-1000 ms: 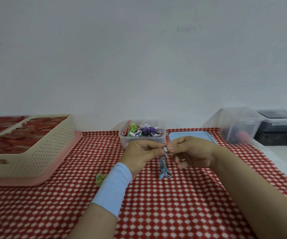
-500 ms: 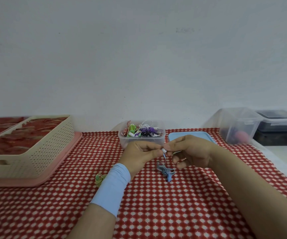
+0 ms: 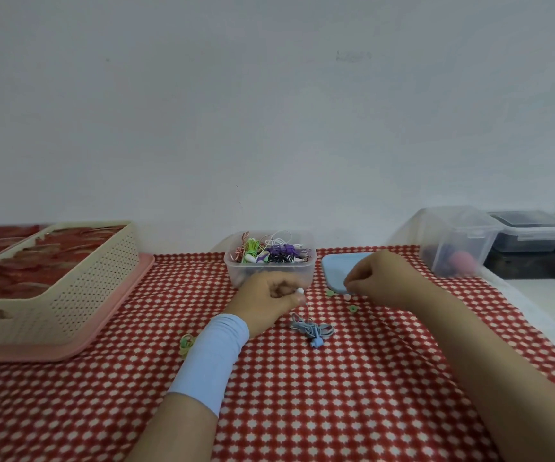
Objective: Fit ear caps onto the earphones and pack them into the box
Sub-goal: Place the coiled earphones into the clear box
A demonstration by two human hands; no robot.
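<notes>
Two hands, mid-fitting: the left hand (image 3: 269,295) pinches an earphone bud (image 3: 299,290), its blue cable (image 3: 312,330) pooled on the tabletop (image 3: 336,395). The right hand (image 3: 386,281) bunches over loose ear caps (image 3: 346,296), its grip unclear. Next, seemingly: a cap pressed squarely onto the bud.

Left hand (image 3: 269,296): forearm enters from below wearing a pale blue wrist sleeve (image 3: 211,358); fingers curled, thumb and forefinger pinching an earphone (image 3: 300,290). Right hand (image 3: 384,281): apart from the left, knuckles up, fingers curled downward; any pinch is hidden.
</notes>
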